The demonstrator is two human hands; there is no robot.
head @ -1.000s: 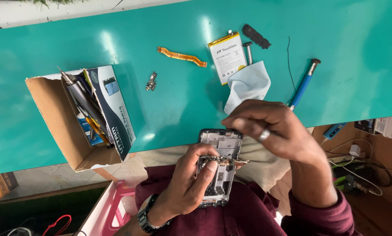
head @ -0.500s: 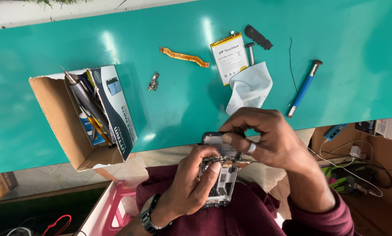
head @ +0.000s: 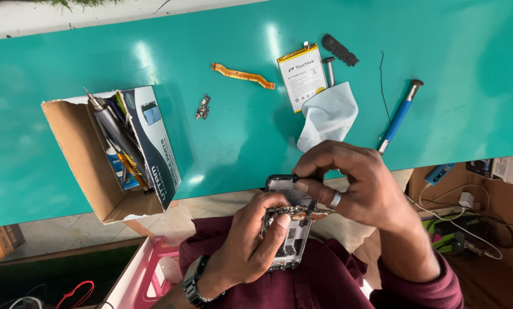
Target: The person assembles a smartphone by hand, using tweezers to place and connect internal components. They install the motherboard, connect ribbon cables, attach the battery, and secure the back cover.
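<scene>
Opened phone frame (head: 288,229) is sitting over the person's lap, just off the teal table (head: 239,143) edge, long axis running away from the body. Left hand (head: 251,243) is clamping its lower half; right hand (head: 356,191) is pinching a small flex board (head: 299,213) lying crosswise on it.

Table top (head: 239,149): glossy teal laminate, smooth, with glare spots. Tool box (head: 90,166): matt brown cardboard, torn edges; cloth (head: 328,114): soft pale fabric. Screwdriver (head: 398,117): blue plastic handle, metal tip; ring (head: 335,199) shiny metal.
</scene>
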